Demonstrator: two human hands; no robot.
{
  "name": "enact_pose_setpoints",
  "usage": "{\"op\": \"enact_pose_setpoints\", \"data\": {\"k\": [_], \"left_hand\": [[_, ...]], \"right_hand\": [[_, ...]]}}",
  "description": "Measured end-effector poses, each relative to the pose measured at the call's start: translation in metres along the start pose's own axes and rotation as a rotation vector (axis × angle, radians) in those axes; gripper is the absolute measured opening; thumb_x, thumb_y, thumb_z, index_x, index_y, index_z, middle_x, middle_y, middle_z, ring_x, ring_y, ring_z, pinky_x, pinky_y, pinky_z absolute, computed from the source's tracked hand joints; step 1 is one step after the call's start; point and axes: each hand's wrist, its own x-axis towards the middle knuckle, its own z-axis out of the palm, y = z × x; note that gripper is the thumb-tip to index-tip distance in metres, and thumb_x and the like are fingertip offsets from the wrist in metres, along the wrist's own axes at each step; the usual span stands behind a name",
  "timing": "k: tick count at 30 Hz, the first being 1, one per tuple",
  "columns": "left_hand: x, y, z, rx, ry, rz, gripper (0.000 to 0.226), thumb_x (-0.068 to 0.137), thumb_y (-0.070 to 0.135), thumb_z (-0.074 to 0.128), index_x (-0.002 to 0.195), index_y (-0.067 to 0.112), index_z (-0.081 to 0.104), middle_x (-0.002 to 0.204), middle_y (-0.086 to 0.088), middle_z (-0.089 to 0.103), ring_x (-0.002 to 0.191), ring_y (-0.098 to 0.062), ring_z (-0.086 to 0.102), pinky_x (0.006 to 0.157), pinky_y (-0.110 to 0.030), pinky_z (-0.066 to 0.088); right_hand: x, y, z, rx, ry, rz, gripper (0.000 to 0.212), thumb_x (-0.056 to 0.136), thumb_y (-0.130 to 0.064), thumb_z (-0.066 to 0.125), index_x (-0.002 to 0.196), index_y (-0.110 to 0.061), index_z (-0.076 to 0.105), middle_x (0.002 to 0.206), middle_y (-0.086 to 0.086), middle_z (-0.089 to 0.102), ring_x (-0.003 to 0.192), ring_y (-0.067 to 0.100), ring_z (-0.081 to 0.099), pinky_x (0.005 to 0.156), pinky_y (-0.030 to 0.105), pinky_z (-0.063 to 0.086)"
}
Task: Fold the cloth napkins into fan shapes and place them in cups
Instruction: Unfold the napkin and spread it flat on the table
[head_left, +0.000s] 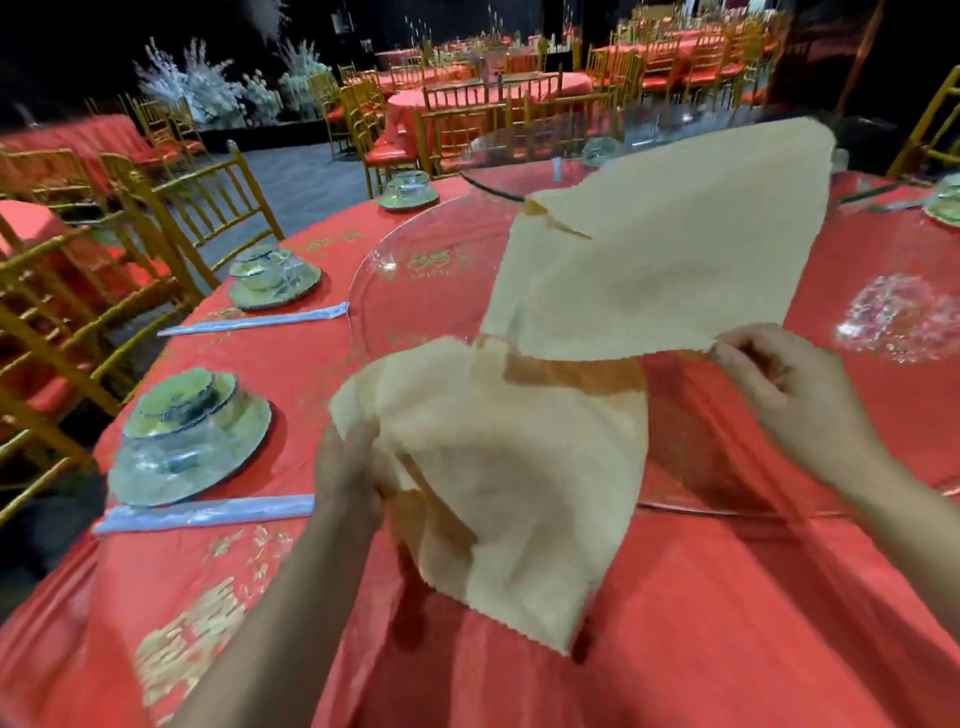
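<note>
Your left hand (350, 467) is low and near you, left of the middle, with its fingers curled into a bunch of the cloth, so it grips the napkin (649, 260) firmly. Your right hand (779, 400) is higher and further to the right; its thumb and first fingers pinch one corner of the napkin, and the other fingers are loosely bent. Both forearms reach forward over the table. The napkin is in the air between your hands, above the red tablecloth (727, 623) and not lying on it. It is beige, with small zigzag cuts along its edges. One part spreads flat and wide up to the far right, and the other part hangs down in soft folds below your left hand. No fan pleats are visible in it. The tablecloth has gold characters (192, 644) printed on it, but they are too blurred to read. Under the far part of the napkin is a round glass turntable (415, 291). On the left stands a place setting (189, 441) of green plates with a bowl, and near it lies a long pale blue packet (208, 512).
</note>
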Motion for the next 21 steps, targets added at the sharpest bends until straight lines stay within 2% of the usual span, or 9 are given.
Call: {"op": "enact_pose_setpoints", "data": {"k": [2,4,6,9,11,14,17,19,21], "left_hand": [[0.006,-0.004,-0.013,-0.014,0.026,0.042,0.012,0.09,0.004,0.049,0.093,0.003,0.06,0.069,-0.006,0.057,0.051,-0.013,0.054,0.034,-0.013,0.037],[0.005,-0.007,-0.027,-0.005,0.064,0.102,0.028,0.088,0.004,0.05,0.114,0.004,0.059,0.097,-0.008,0.063,0.082,-0.023,0.06,0.047,-0.016,0.047],[0.001,-0.007,-0.042,-0.111,0.108,0.159,0.036,0.086,0.0,0.048,0.12,0.007,0.056,0.109,-0.01,0.062,0.097,-0.028,0.06,0.069,-0.032,0.055],[0.001,-0.003,-0.066,-0.134,0.174,0.238,0.032,0.082,-0.001,0.047,0.109,0.015,0.055,0.101,-0.008,0.063,0.098,-0.031,0.06,0.089,-0.048,0.049],[-0.001,0.001,-0.076,0.085,0.111,0.286,0.04,0.081,0.005,0.055,0.12,0.01,0.046,0.111,-0.014,0.061,0.105,-0.033,0.058,0.096,-0.053,0.045],[-0.01,-0.003,-0.079,0.711,0.071,0.442,0.075,0.079,0.009,0.068,0.139,0.002,0.024,0.141,-0.023,0.036,0.131,-0.036,0.035,0.111,-0.046,0.028],[-0.044,-0.011,-0.071,1.028,0.1,0.652,0.08,0.079,0.016,0.071,0.141,-0.002,0.025,0.148,-0.023,0.025,0.138,-0.037,0.021,0.114,-0.042,0.016],[-0.066,-0.018,-0.063,1.021,-0.054,0.755,0.066,0.08,0.023,0.068,0.136,0.005,0.038,0.143,-0.014,0.036,0.133,-0.03,0.032,0.109,-0.036,0.022],[-0.088,-0.026,-0.054,0.939,-0.263,0.717,0.049,0.085,0.026,0.063,0.128,0.011,0.046,0.125,-0.001,0.05,0.114,-0.018,0.049,0.096,-0.027,0.033]], "right_hand": [[-0.026,0.0,-0.003,0.068,-0.041,0.061,0.024,0.073,-0.057,0.043,0.076,-0.039,0.058,0.08,-0.008,0.062,0.068,-0.014,0.049,0.066,0.004,0.035],[-0.053,-0.004,-0.006,0.073,-0.085,0.065,0.021,0.073,-0.061,0.048,0.076,-0.043,0.057,0.087,-0.003,0.059,0.066,-0.006,0.049,0.063,0.006,0.035],[-0.08,-0.01,-0.008,0.102,-0.133,0.087,0.01,0.085,-0.041,0.057,0.075,-0.038,0.057,0.083,-0.001,0.06,0.063,-0.002,0.048,0.059,0.008,0.035],[-0.117,-0.011,-0.002,0.117,-0.227,0.112,0.029,0.088,-0.008,0.058,0.076,-0.034,0.059,0.071,-0.013,0.061,0.06,-0.006,0.05,0.059,0.009,0.036],[-0.131,-0.012,0.001,0.124,-0.267,0.145,0.032,0.087,-0.006,0.058,0.073,-0.034,0.06,0.065,-0.016,0.06,0.059,-0.006,0.049,0.058,0.011,0.036],[-0.142,-0.014,0.006,0.203,-0.253,0.229,0.027,0.087,-0.007,0.059,0.073,-0.03,0.064,0.061,-0.014,0.06,0.058,-0.002,0.049,0.057,0.014,0.036],[-0.149,-0.02,0.012,0.254,-0.238,0.289,0.025,0.086,-0.003,0.059,0.065,-0.015,0.065,0.058,-0.013,0.061,0.055,-0.002,0.049,0.055,0.011,0.036],[-0.153,-0.027,0.016,0.258,-0.234,0.3,0.026,0.086,-0.002,0.059,0.064,-0.014,0.064,0.055,-0.015,0.061,0.053,-0.003,0.049,0.053,0.01,0.035],[-0.156,-0.034,0.018,0.273,-0.213,0.298,0.023,0.086,-0.002,0.059,0.067,-0.013,0.062,0.054,-0.018,0.06,0.053,-0.003,0.05,0.053,0.009,0.035]]}}
